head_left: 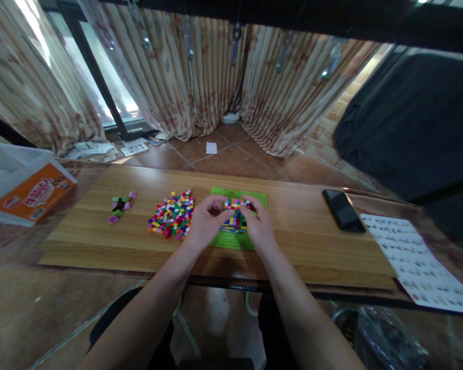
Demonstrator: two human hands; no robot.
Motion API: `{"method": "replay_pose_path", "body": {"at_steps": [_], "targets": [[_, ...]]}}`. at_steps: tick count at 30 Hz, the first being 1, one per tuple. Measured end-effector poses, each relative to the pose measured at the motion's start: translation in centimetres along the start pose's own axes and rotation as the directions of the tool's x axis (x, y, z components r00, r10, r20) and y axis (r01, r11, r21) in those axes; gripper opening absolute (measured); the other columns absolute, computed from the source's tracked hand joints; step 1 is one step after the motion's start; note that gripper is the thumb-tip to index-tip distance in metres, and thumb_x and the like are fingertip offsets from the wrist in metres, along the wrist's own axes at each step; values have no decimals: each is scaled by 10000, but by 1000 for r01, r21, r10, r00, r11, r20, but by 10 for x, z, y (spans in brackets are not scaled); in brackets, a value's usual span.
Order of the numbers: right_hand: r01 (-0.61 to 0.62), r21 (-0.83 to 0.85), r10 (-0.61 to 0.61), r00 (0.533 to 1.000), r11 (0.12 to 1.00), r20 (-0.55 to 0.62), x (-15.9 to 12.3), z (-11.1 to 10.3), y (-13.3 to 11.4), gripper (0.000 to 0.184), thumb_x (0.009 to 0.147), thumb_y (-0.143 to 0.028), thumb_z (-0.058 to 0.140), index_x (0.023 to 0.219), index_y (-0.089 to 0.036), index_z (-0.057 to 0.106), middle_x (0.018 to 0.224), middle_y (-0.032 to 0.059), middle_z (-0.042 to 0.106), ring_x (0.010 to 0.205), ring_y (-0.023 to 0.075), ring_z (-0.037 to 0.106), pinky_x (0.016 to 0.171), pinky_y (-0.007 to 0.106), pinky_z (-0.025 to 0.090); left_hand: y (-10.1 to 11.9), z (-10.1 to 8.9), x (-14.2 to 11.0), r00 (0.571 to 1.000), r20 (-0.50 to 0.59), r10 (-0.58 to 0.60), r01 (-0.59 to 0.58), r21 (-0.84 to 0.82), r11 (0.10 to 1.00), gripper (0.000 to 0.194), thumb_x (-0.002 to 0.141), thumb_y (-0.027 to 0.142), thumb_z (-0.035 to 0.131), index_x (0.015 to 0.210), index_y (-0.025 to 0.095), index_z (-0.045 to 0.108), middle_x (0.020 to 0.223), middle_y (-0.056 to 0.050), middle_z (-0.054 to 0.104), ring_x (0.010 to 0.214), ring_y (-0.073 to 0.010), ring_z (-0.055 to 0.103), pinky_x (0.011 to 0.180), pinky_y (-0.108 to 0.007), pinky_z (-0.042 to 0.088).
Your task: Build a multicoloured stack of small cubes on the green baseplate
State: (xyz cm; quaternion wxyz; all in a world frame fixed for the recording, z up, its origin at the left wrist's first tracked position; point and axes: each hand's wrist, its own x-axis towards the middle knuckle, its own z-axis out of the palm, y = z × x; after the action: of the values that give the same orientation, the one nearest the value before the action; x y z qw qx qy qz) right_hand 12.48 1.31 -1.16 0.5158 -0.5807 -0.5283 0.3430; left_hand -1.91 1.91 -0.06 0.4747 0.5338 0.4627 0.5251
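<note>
A green baseplate [256, 199] lies on the wooden board, and a block of small multicoloured bricks [235, 211] is built on its middle. Both of my hands rest on that block. My left hand [204, 222] curls its fingers against the block's left side and top. On the block's right side, my right hand [259, 224] has its fingers curled over the top edge. A loose pile of small coloured bricks [172, 214] lies just left of my left hand. A few stray purple, green and black bricks [120, 205] sit further left.
A black phone [343, 210] lies at the board's right. A printed white sheet [419, 263] is at the far right. An orange box in a clear plastic bag [27, 194] sits at the left. Curtains hang behind, and the tiled floor shows beyond the wooden board [312, 246].
</note>
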Motion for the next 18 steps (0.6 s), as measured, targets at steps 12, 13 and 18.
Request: {"method": "replay_pose_path", "body": {"at_steps": [12,13,18], "targets": [[-1,-8,1,1000,1000,9,1,0,-2,361,828,-437,537,1059,-196,675,964,59,711,864,201,624,803,348,475,-4,-72,19,997,-74,26,3,372,928,225,724,292,624,879,149,703,821,-55,721,740,-175,645,697,-288,501],[6,-26,-6,1000,1000,9,1,-1,-2,361,833,-437,533,1059,-196,676,966,62,712,865,203,624,798,347,475,-7,-78,20,998,-41,45,-22,438,899,208,720,283,622,860,154,707,801,-53,723,758,-184,651,724,-297,504],[42,-89,-42,999,995,1,1,-2,-1,359,836,-450,542,1053,-201,682,988,71,710,891,215,629,803,359,477,-6,-90,14,988,155,21,-125,706,697,165,732,213,572,798,183,720,770,-44,728,737,-190,650,711,-291,495]]}}
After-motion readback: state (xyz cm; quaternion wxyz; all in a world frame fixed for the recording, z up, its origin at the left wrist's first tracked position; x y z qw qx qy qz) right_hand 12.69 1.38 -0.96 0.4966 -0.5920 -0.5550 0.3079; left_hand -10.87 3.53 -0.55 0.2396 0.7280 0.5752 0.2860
